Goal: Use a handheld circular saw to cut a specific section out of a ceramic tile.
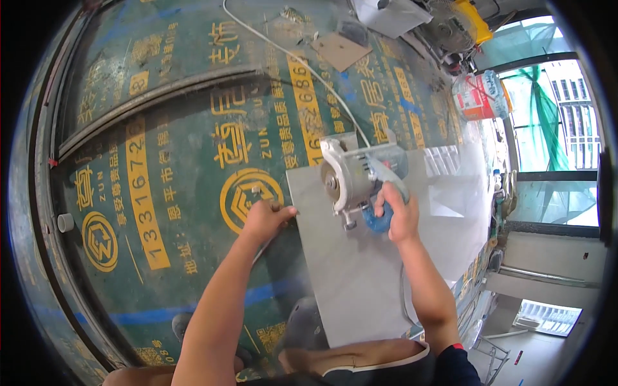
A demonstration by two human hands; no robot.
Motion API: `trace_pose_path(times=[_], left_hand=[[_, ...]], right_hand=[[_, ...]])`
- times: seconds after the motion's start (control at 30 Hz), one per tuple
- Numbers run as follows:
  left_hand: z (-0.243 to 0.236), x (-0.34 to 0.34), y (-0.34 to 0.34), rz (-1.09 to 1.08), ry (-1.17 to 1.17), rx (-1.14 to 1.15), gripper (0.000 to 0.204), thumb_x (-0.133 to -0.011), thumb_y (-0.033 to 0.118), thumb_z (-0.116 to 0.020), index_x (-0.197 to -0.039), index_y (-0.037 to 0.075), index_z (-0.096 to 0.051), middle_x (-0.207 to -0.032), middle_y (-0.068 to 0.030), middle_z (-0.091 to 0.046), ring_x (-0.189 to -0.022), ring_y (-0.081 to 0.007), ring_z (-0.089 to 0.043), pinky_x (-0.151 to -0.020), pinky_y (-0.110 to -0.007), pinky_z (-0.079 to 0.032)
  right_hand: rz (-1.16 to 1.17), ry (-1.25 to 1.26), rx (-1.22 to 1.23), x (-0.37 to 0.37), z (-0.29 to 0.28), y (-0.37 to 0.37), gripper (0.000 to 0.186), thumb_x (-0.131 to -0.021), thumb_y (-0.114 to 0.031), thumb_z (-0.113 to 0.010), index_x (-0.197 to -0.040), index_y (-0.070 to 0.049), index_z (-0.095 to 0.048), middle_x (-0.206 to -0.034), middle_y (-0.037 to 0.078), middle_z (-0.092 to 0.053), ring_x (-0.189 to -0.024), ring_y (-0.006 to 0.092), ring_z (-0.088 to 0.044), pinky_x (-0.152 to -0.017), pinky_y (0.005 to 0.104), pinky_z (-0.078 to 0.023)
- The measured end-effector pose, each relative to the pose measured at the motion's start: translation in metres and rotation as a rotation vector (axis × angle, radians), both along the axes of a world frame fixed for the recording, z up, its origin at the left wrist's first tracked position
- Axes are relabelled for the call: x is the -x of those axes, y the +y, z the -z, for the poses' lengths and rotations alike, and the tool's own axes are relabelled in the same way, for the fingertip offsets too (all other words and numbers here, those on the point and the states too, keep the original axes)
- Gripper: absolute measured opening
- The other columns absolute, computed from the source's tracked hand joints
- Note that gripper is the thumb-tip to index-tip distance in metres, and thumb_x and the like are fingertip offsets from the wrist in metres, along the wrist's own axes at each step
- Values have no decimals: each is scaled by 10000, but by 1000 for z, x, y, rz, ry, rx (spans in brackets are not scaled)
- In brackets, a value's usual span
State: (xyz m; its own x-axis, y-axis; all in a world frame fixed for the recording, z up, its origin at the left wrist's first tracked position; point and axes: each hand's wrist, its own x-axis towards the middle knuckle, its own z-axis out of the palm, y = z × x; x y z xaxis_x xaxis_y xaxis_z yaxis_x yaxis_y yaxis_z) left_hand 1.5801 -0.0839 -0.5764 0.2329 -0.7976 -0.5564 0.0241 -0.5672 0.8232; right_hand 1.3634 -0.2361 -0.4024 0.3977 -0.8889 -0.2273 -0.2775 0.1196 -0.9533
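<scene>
A large grey, glossy tile (354, 283) lies on the printed green floor sheet. On its far part is a handheld tile saw (344, 170) with a silver guard, a round blade and a blue motor body. My right hand (402, 215) is closed around the saw's handle. At the tile's left edge my left hand (265, 220) has curled fingers, with the thumb touching the edge; its fingertips are partly hidden. The blade's contact with the tile cannot be made out.
A pale power cord (293, 55) runs from the saw to the far side. A raised metal track (154, 96) crosses the floor sheet at left. At the far right stand a bucket (479, 96) and a fan (447, 26). A brown board (341, 51) lies beyond the tile.
</scene>
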Motion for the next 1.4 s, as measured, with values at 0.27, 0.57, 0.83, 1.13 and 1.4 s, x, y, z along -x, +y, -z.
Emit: trace_pose_path(times=[0.27,0.57,0.83,1.13,1.4], left_hand=[[7,5,-2,-13,6,-33,433,-856,392,-796,-786,-30,-728,-653,-66,-680,-568,-115,-613,-559,-294,-458],[-2,8,-1,-97,14,-54,427,-817,362,-825,-772,-47,-708,-660,-108,-683,-614,-172,-643,-630,-343,-491],[-4,9,0,-111,28,-36,451,-806,380,-836,-763,-48,-701,-652,-113,-682,-593,-178,-649,-614,-344,-486],[1,8,0,-113,29,-5,455,-803,397,-832,-758,-38,-704,-638,-112,-673,-580,-188,-636,-603,-348,-478],[6,10,1,-98,-7,-5,467,-806,408,-827,-741,-36,-698,-632,-113,-673,-571,-193,-630,-604,-348,-480]], right_hand=[[10,8,42,-2,16,1,302,-959,-309,-664,-892,-17,-620,-672,43,-563,-571,124,-534,-545,280,-419],[22,-2,42,-10,19,0,301,-949,-316,-679,-911,-21,-632,-668,36,-561,-557,123,-529,-540,272,-417],[17,-16,22,-9,26,-4,299,-945,-318,-686,-922,-24,-634,-678,41,-567,-561,127,-536,-536,276,-424],[46,-10,12,-11,26,-4,276,-954,-292,-676,-931,-19,-637,-689,44,-573,-560,131,-538,-536,280,-436],[60,22,60,-15,31,-4,276,-961,-284,-667,-929,-11,-643,-684,40,-568,-551,127,-530,-531,276,-423]])
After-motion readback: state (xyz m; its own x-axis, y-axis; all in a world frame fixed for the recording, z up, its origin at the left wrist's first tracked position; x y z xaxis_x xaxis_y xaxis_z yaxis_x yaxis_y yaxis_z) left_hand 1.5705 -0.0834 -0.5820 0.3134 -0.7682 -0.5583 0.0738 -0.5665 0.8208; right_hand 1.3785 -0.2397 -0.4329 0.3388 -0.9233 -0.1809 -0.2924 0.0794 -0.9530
